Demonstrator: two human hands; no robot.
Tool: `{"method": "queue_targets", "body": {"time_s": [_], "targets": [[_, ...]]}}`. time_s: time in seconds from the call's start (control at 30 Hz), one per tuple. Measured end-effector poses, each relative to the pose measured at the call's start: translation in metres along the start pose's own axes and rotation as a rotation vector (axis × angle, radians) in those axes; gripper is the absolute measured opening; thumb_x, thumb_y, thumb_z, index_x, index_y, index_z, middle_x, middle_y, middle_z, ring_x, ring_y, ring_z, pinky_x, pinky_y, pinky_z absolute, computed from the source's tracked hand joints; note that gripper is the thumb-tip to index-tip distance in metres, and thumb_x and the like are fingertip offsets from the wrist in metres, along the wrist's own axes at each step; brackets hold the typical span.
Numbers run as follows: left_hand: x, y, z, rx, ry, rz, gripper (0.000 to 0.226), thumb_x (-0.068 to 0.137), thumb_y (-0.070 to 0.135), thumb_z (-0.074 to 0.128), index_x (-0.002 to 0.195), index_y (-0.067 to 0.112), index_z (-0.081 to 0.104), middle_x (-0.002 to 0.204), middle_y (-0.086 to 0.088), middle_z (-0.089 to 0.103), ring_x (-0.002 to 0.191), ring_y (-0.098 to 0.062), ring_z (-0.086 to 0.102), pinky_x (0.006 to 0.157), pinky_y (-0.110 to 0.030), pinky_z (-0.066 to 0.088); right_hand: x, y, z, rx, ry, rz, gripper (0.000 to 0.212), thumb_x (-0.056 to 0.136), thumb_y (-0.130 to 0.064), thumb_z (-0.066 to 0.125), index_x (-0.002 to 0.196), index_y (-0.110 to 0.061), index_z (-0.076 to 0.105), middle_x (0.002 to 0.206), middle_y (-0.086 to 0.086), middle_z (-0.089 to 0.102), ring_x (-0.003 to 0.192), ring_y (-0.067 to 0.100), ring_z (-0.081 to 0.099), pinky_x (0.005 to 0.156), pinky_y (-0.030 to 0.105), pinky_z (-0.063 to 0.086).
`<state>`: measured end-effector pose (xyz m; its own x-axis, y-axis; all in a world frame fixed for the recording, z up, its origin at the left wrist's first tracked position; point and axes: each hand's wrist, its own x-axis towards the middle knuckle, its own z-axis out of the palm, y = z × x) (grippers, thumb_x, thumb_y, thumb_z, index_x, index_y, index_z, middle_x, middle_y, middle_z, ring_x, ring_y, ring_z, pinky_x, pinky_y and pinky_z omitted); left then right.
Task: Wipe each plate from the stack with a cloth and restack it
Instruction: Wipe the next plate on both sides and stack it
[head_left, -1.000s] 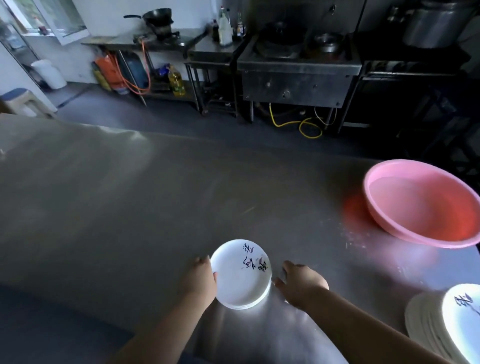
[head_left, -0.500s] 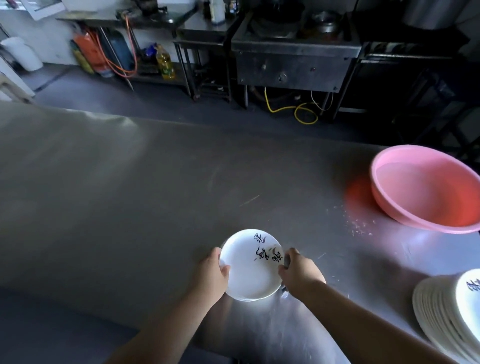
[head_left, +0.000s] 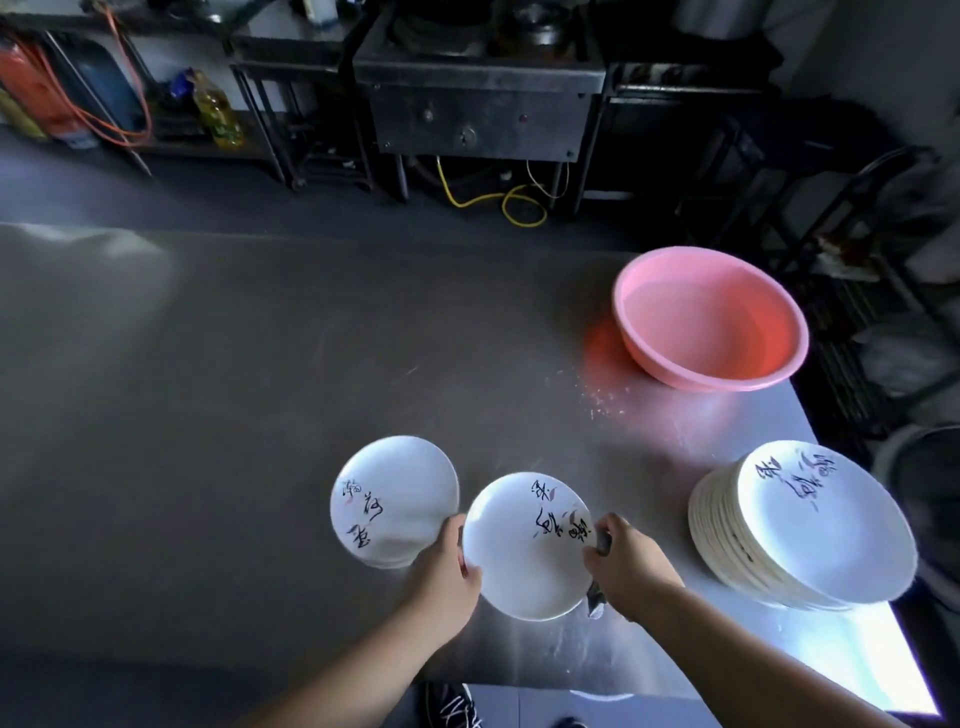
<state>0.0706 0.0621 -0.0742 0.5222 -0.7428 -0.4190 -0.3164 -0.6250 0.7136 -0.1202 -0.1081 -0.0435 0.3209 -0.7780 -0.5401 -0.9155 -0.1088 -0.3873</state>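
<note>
A white plate (head_left: 524, 551) w/ dark brush lettering is held between both hands just above the near part of the steel bench (head_left: 218, 374), face up, tilted a bit toward the camera. Left hand (head_left: 447, 571) grips its left rim, thumb curled over the edge onto the plate's face. Right hand (head_left: 626, 566) is curled at the right rim, pinching the plate together w/ a greyish cloth (head_left: 597, 597); only a small bit of cloth shows, poking out under the fist and at the knuckles.

Just left of the held plate, partly overlapped by it & the left hand, sits a short pile of plates (head_left: 395, 499), same white w/ lettering; count unclear. To the right, near the bench's right edge, a taller stack of plates (head_left: 800, 525) leans slightly, apart from the right hand.

Further back on the right, a pink basin (head_left: 711, 317) stands on the bench, well apart from the plates; whitish specks on the steel in front of it.

Beyond the bench: a metal stove unit (head_left: 483, 104), a yellow hose (head_left: 498, 200) looped on the floor, an oil bottle (head_left: 218, 111) under a side table at left. A shoe (head_left: 454, 706) shows below the bench's near edge.
</note>
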Motion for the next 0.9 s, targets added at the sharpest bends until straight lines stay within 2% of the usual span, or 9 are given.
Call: {"method": "queue_targets", "body": {"time_s": [0.13, 0.4, 0.47, 0.53, 0.63, 0.7, 0.77, 0.83, 0.9], "targets": [[-0.012, 0.015, 0.031, -0.002, -0.055, -0.002, 0.048, 0.092, 0.002, 0.056, 0.134, 0.025, 0.05, 0.071, 0.005, 0.053, 0.06, -0.007, 0.049, 0.052, -0.013, 0.039, -0.007, 0.036, -0.005, -0.03, -0.018, 0.041, 0.017, 0.093, -0.035, 0.061, 0.09, -0.022, 0.051, 0.079, 0.0, 0.066, 0.065, 0.023, 0.06, 0.056, 0.034, 0.051], [-0.02, 0.021, 0.058, 0.011, 0.008, -0.019, 0.053, 0.093, 0.002, 0.054, 0.137, 0.03, 0.053, 0.068, 0.009, 0.055, 0.06, 0.002, 0.051, 0.056, -0.011, 0.038, -0.01, 0.062, -0.014, -0.069, -0.056, -0.012, 0.017, 0.095, -0.034, 0.058, 0.092, -0.021, 0.048, 0.081, -0.004, 0.062, 0.067, 0.018, 0.057, 0.057, 0.031, 0.045], [-0.021, 0.018, 0.062, -0.008, 0.053, -0.018, 0.051, 0.095, 0.004, 0.056, 0.14, 0.027, 0.054, 0.079, 0.011, 0.06, 0.071, 0.004, 0.056, 0.066, -0.009, 0.041, -0.011, 0.063, -0.018, -0.213, -0.039, -0.075, 0.015, 0.098, -0.036, 0.053, 0.099, -0.022, 0.047, 0.086, -0.004, 0.061, 0.072, 0.023, 0.058, 0.061, 0.031, 0.046], [-0.018, 0.004, 0.067, 0.117, 0.188, 0.068, 0.053, 0.096, 0.017, 0.064, 0.146, 0.025, 0.051, 0.109, 0.009, 0.064, 0.1, -0.008, 0.059, 0.093, -0.029, 0.051, -0.011, 0.057, -0.023, -0.301, 0.075, -0.172, 0.013, 0.1, -0.037, 0.047, 0.104, -0.024, 0.047, 0.099, -0.001, 0.064, 0.081, 0.027, 0.06, 0.068, 0.033, 0.052], [-0.012, -0.024, 0.071, 0.468, 0.272, 0.264, 0.068, 0.095, 0.049, 0.058, 0.157, 0.026, 0.041, 0.158, 0.005, 0.046, 0.143, -0.02, 0.042, 0.118, -0.042, 0.035, -0.011, 0.04, -0.018, -0.254, 0.165, -0.392, 0.032, 0.102, -0.04, 0.046, 0.131, -0.028, 0.049, 0.126, 0.0, 0.062, 0.102, 0.029, 0.064, 0.076, 0.034, 0.053], [-0.011, -0.034, 0.074, 0.573, 0.211, 0.35, 0.077, 0.097, 0.059, 0.047, 0.164, 0.027, 0.028, 0.173, 0.006, 0.022, 0.157, -0.016, 0.022, 0.127, -0.041, 0.017, -0.011, 0.032, -0.006, -0.267, 0.063, -0.519, 0.059, 0.103, -0.047, 0.047, 0.158, -0.03, 0.034, 0.154, -0.002, 0.048, 0.134, 0.029, 0.052, 0.1, 0.036, 0.05], [-0.008, -0.042, 0.079, 0.649, 0.215, 0.405, 0.078, 0.099, 0.061, 0.041, 0.166, 0.025, 0.024, 0.175, 0.007, 0.012, 0.161, -0.017, 0.014, 0.128, -0.043, 0.011, -0.01, 0.03, 0.004, -0.4, -0.034, -0.589, 0.071, 0.104, -0.054, 0.041, 0.167, -0.028, 0.019, 0.173, -0.005, 0.02, 0.159, 0.031, 0.016, 0.126, 0.04, 0.027], [-0.007, -0.044, 0.082, 0.673, 0.238, 0.434, 0.078, 0.1, 0.059, 0.042, 0.166, 0.02, 0.025, 0.175, 0.004, 0.011, 0.161, -0.02, 0.012, 0.129, -0.046, 0.014, -0.009, 0.034, 0.016, -0.537, -0.041, -0.639, 0.073, 0.105, -0.058, 0.03, 0.168, -0.025, 0.013, 0.177, -0.005, 0.0, 0.161, 0.032, -0.017, 0.131, 0.044, -0.004], [-0.007, -0.042, 0.084, 0.673, 0.265, 0.452, 0.08, 0.099, 0.058, 0.044, 0.165, 0.017, 0.026, 0.175, 0.002, 0.014, 0.162, -0.022, 0.011, 0.129, -0.05, 0.016, -0.008, 0.038, 0.027, -0.6, -0.061, -0.675, 0.081, 0.1, -0.063, 0.013, 0.168, -0.019, 0.009, 0.176, -0.004, -0.01, 0.156, 0.027, -0.03, 0.129, 0.045, -0.015]]}}
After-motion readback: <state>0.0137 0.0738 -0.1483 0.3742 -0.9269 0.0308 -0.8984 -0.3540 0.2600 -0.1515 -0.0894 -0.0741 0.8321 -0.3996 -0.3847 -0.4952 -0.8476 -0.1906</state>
